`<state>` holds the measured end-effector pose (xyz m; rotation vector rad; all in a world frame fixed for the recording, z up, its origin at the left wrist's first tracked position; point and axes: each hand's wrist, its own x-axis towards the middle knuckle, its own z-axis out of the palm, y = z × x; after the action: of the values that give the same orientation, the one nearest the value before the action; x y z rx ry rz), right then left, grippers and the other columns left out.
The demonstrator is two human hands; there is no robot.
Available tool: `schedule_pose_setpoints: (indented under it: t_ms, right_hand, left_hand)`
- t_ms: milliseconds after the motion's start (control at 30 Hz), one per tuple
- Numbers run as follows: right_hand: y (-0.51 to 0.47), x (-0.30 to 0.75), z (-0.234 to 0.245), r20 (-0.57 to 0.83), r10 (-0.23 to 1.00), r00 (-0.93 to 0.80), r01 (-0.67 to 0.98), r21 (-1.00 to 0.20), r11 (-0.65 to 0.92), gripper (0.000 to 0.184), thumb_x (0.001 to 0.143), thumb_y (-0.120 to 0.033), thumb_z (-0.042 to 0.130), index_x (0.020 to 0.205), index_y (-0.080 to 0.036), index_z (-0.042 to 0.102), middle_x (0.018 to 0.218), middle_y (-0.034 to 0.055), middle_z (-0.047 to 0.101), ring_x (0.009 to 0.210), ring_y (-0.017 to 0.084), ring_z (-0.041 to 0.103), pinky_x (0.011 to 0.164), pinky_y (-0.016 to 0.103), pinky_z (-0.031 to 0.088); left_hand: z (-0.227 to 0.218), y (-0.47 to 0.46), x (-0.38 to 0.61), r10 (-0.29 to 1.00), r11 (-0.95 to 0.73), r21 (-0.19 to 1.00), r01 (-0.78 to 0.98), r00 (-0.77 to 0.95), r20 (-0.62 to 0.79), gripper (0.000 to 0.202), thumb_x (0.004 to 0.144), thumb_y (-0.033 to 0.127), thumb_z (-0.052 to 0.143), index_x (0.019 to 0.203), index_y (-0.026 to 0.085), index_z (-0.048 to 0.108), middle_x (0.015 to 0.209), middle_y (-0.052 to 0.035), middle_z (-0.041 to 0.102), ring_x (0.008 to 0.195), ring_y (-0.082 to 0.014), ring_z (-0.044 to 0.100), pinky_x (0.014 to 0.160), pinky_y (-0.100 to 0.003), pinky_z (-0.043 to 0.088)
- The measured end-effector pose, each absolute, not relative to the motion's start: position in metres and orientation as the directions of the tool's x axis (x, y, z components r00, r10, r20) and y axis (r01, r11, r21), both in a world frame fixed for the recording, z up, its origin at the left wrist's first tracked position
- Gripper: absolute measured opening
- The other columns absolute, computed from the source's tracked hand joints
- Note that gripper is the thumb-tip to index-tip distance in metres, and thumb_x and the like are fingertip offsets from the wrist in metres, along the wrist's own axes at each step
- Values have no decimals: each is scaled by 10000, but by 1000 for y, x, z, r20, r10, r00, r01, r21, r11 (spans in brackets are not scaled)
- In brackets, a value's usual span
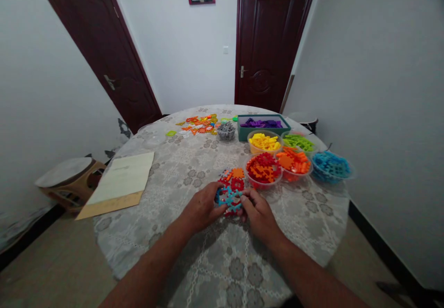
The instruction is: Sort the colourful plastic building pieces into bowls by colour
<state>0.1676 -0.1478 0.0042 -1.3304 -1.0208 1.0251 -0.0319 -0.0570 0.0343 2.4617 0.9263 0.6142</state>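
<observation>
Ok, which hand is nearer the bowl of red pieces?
Right. The right hand is just in front of the red-piece bowl; the left hand is farther off, leftward.

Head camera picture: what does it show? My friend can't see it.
A person's left hand and right hand hold light-blue plastic pieces over a round, cloth-covered table. Bowls of colourful pieces stand to the right, near a green box holding purple pieces; paper lies at the left.

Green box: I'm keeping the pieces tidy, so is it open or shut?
Open: purple pieces show uncovered inside the green box.
</observation>
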Motion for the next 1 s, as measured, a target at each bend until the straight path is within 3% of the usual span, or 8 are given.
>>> schedule_pose_setpoints:
  t_ms: [167, 300, 400, 500, 667, 800, 900, 1000]
  right_hand:
    - [-137, 176, 14, -67, 950, 304, -215, -977, 0, 398, 856, -563, 714, 999, -211, 595, 659, -40, 639, 488, 129, 572, 451, 227, 436]
    - [-137, 196, 24, -22, 910, 414, -201, -977, 67, 349, 843, -505, 729, 983, -214, 598, 645, -54, 625, 476, 106, 543, 440, 203, 418]
    - [-151, 231, 35, 59, 863, 502, -88, -989, 119, 354, 880, -489, 701, 1080, -205, 633, 714, -38, 654, 514, 111, 569, 460, 211, 438]
    - [-165, 292, 53, 180, 749, 638, 121, -984, 133, 467, 886, -494, 698, 1241, -195, 645, 794, -18, 688, 554, 125, 590, 493, 233, 461]
    - [-167, 421, 86, 373, 566, 735, 542, -825, -159, 352, 905, -433, 604, 1109, -178, 735, 796, 20, 723, 611, 162, 623, 578, 271, 479]
    - [-156, 481, 91, 389, 632, 670, 704, -602, -376, 297, 888, -334, 581, 1042, -159, 766, 861, 62, 760, 693, 169, 638, 666, 274, 481]
    - [-153, 491, 82, 351, 686, 637, 730, -560, -391, 230, 839, -288, 639, 969, -166, 785, 846, 58, 763, 730, 178, 647, 712, 277, 488]
    - [-155, 490, 72, 347, 702, 622, 743, -543, -391, 267, 859, -283, 621, 1034, -173, 791, 923, 65, 778, 780, 185, 666, 758, 285, 505]
  left_hand:
    - [36, -47, 4, 578, -762, 557, 329, 733, 359, 500, 875, 176, 647, 1360, 246, 549, 1244, -84, 691, 1055, -226, 703, 901, -360, 588]
    - [38, -44, 22, 497, -783, 583, 215, 780, 379, 598, 955, 289, 660, 1516, 303, 451, 1343, -100, 664, 1099, -234, 710, 930, -382, 610]
    - [37, -43, 19, 554, -772, 595, 222, 693, 460, 533, 993, 352, 632, 1500, 286, 481, 1224, -89, 711, 1008, -222, 732, 907, -387, 620]
    - [28, -28, 3, 676, -731, 588, 345, 486, 555, 370, 990, 395, 619, 1328, 244, 609, 1098, -71, 739, 946, -223, 744, 894, -385, 618]
    - [12, 7, -20, 797, -588, 596, 547, 268, 542, 365, 964, 464, 599, 1222, 214, 666, 1090, -86, 757, 920, -240, 755, 921, -400, 602]
    - [8, 12, -19, 818, -559, 594, 578, 267, 510, 367, 957, 472, 571, 1184, 209, 689, 1078, -90, 771, 876, -238, 760, 890, -386, 604]
    - [7, 7, -15, 819, -565, 597, 570, 297, 491, 355, 944, 466, 568, 1148, 208, 702, 1054, -92, 779, 844, -237, 761, 844, -370, 608]
    - [7, 4, -12, 814, -575, 600, 557, 318, 485, 345, 941, 467, 569, 1135, 215, 705, 1043, -90, 783, 832, -234, 760, 824, -360, 612]
